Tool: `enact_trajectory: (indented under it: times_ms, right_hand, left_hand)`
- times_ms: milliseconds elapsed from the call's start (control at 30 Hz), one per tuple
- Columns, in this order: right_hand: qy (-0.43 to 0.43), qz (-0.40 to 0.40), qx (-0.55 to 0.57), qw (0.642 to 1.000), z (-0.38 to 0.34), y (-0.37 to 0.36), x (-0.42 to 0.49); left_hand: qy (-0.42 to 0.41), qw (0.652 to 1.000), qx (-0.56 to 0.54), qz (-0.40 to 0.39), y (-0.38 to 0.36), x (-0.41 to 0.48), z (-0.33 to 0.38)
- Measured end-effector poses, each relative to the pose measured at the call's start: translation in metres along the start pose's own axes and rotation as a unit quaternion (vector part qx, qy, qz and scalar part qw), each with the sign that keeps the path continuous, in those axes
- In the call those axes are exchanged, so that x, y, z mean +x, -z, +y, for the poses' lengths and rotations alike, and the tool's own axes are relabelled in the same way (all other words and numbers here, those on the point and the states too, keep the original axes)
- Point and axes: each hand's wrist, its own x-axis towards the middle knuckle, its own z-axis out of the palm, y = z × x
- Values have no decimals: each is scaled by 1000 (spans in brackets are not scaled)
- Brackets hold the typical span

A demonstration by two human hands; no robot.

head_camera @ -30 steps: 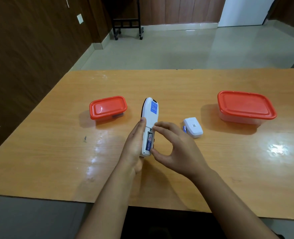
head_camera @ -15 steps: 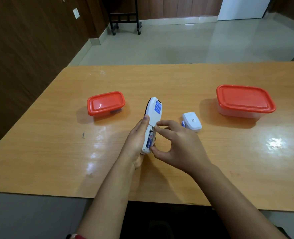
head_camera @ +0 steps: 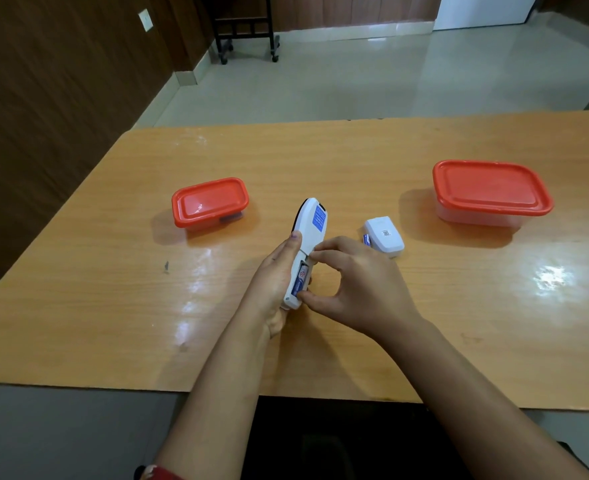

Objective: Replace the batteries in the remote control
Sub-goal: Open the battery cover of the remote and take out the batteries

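Note:
My left hand (head_camera: 275,275) grips a white remote control (head_camera: 312,226), held back side up above the middle of the table. Its battery bay is uncovered and a blue battery (head_camera: 300,277) lies inside. The forefinger and thumb of my right hand (head_camera: 353,282) pinch at the two ends of the bay's right half; whether they hold a second battery is hidden. The white battery cover (head_camera: 384,236) lies on the table to the right, with a loose blue battery (head_camera: 366,238) against its left edge.
A small red-lidded container (head_camera: 210,203) stands left of the remote and a larger red-lidded container (head_camera: 490,190) at the right. The wooden table's (head_camera: 78,306) near edge runs just below my forearms. A dark wall is at the left.
The remote's far end has tilted slightly to the right in my left hand. My right fingers stay pinched at the battery bay. The view has shifted a little.

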Motion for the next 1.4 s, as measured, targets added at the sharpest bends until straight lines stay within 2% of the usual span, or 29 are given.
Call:
enact_trajectory:
  times_ms: [300, 467, 600, 800, 933, 1067, 1167, 1267, 1400]
  right_hand:
    - [6, 32, 0, 999, -2, 1, -1]
    - [-11, 27, 58, 998, 7, -1, 1]
    - [-3, 8, 40, 999, 9, -4, -1]
    - [-92, -53, 109, 988, 10, -8, -3]
    - [-106, -31, 105, 988, 12, -7, -4]
    - [-161, 26, 141, 976, 25, -3, 1]
    - [-193, 79, 53, 977, 46, -2, 5]
    - [-199, 72, -61, 976, 58, -8, 7]
    - [-188, 95, -117, 971, 59, -23, 15]
  left_hand:
    - [28, 997, -63, -30, -1, 7, -3]
    - [56, 990, -122, -40, -2, 12, -3]
    - [58, 980, -187, -41, -1, 15, -2]
    - [81, 975, -200, -57, 4, 16, -2]
    - [47, 981, -180, -63, 3, 15, -3]
    - [34, 982, -184, -30, 4, 15, -4]
    - [34, 982, -187, -3, 5, 16, -5]
    - [29, 983, -180, 1, 6, 16, -5]
    - [11, 990, -141, 9, 6, 14, -4]
